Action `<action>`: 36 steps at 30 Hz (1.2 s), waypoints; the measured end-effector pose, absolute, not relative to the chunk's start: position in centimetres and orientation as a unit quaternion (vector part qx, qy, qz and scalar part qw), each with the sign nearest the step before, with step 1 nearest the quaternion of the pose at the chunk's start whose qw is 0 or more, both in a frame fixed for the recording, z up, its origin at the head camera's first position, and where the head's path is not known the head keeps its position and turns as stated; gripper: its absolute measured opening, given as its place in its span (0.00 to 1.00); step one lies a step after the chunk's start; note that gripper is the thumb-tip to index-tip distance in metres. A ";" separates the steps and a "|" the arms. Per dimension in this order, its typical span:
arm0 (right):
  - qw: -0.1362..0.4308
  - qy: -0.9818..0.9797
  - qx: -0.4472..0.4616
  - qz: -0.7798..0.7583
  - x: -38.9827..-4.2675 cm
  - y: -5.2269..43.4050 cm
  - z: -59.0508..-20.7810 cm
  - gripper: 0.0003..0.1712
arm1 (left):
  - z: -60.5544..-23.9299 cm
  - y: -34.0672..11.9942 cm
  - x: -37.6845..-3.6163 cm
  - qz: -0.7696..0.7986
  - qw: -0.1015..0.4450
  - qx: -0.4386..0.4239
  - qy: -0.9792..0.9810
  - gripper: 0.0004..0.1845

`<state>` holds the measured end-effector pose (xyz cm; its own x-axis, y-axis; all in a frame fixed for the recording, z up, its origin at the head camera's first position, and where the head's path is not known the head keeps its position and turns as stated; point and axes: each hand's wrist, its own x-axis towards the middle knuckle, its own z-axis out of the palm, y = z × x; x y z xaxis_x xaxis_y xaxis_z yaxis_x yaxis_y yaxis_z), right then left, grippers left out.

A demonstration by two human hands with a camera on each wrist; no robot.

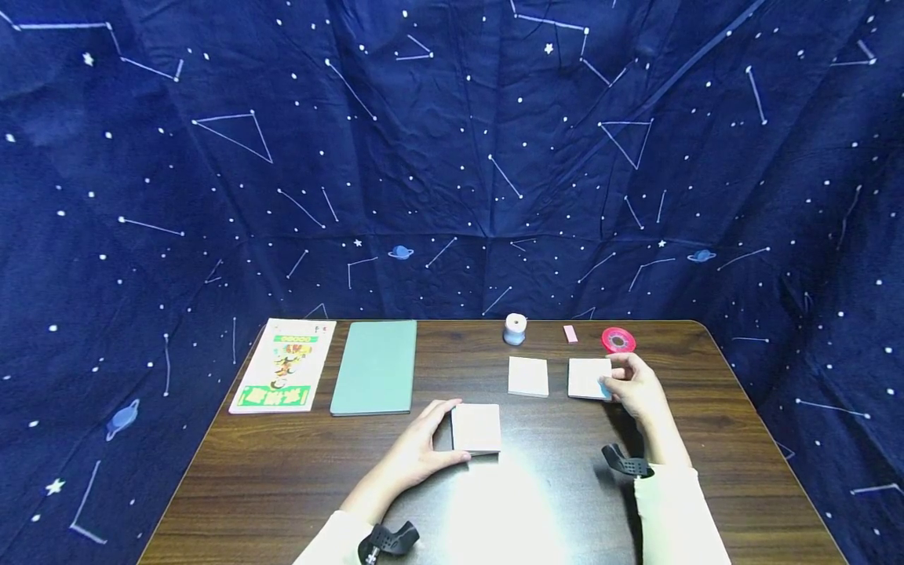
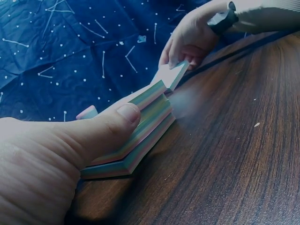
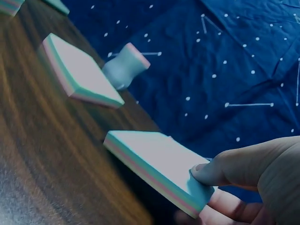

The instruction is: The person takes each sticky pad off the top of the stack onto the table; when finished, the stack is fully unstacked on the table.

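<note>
- Left hand (image 1: 415,453): thumb and fingers gripping opposite sides of a stack of paper pads (image 1: 476,428), front center of the tabletop (image 1: 282,486). Square blocks, plain white tops, pastel-striped edges (green, pink, yellow), layers slightly offset.
- Right hand (image 1: 641,392): pinching a single pad (image 1: 586,377) by its right end, thumb on top, fingers underneath. Right of center; same white top and striped edge, bluish patch by the thumb. Can't tell if it fully clears the surface.
- Loose pad (image 1: 528,376): flat, just left of the pinched one, same layered edge.
- Behind the pads: white, narrow-waisted spool (image 1: 515,329); small pink rectangular block (image 1: 570,334); round red-pink disc (image 1: 618,340) with dark center, near the right hand.
- Left side: plain matte green notebook (image 1: 376,367), no lettering seen; beside it a white booklet (image 1: 285,366) with a colored illustration and green-and-yellow title characters, too small to read.
- Tabletop is dark brown wood grain, glossy glare up front.
- Backdrop (image 1: 438,157): creased navy cloth, white stars, constellation lines, ringed planets.
</note>
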<state>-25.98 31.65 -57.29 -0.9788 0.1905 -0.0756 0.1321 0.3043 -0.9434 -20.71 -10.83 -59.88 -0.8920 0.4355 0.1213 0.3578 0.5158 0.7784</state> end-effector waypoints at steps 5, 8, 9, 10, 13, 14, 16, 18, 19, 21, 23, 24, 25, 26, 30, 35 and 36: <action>0.034 -0.839 -0.099 0.534 -25.9 31.3 -57.7 0.28 | -59.8 -10.8 -20.7 0.435 0.043 0.231 0.869 0.49; 0.049 -0.862 -0.096 0.495 -25.9 31.3 -57.9 0.27 | -59.9 -10.7 -20.7 0.435 0.042 0.233 0.869 0.49; 0.057 -0.871 -0.096 0.479 -25.9 31.3 -58.0 0.27 | -59.9 -10.7 -20.7 0.435 0.042 0.234 0.869 0.49; 0.065 -0.879 -0.097 0.463 -25.9 31.3 -58.0 0.27 | -59.9 -10.6 -20.8 0.434 0.042 0.234 0.869 0.49; 0.081 -0.898 -0.102 0.420 -25.9 31.2 -58.1 0.26 | -59.9 -10.6 -20.8 0.434 0.044 0.234 0.869 0.49; 0.083 -0.903 -0.103 0.409 -25.9 31.1 -58.1 0.26 | -59.9 -10.6 -20.8 0.434 0.044 0.233 0.869 0.49; 0.083 -0.910 -0.099 0.394 -26.0 31.0 -58.1 0.26 | -59.9 -10.7 -20.8 0.434 0.043 0.231 0.870 0.49; 0.084 -0.916 -0.094 0.382 -26.0 30.9 -58.2 0.26 | -59.8 -10.7 -20.7 0.436 0.043 0.229 0.869 0.49; 0.085 -0.918 -0.092 0.377 -26.0 30.8 -58.3 0.26 | -59.8 -10.7 -20.7 0.435 0.044 0.228 0.870 0.49; 0.088 -0.920 -0.094 0.371 -26.0 30.8 -58.3 0.26 | -59.8 -10.6 -20.7 0.435 0.046 0.229 0.870 0.49; 0.088 -0.922 -0.099 0.364 -25.9 30.7 -58.3 0.27 | -59.7 -10.6 -20.7 0.437 0.049 0.229 0.869 0.49; 0.086 -0.922 -0.100 0.363 -25.9 30.7 -58.3 0.27 | -59.7 -10.6 -20.7 0.437 0.050 0.229 0.868 0.49; 0.084 -0.922 -0.102 0.364 -25.9 30.7 -58.2 0.27 | -59.6 -10.6 -20.7 0.438 0.051 0.229 0.868 0.49; 0.083 -0.923 -0.102 0.363 -25.9 30.7 -58.2 0.27 | -59.6 -10.6 -20.7 0.440 0.052 0.229 0.867 0.49; 0.075 -0.923 -0.099 0.363 -25.9 30.6 -58.1 0.28 | -59.6 -10.7 -20.7 0.441 0.049 0.226 0.867 0.48; 0.085 -0.921 -0.102 0.366 -25.7 30.4 -57.7 0.27 | -59.7 -10.8 -20.7 0.439 0.049 0.225 0.869 0.49; 0.089 -0.920 -0.102 0.368 -25.7 30.3 -57.5 0.26 | -59.7 -10.8 -20.7 0.439 0.051 0.225 0.868 0.49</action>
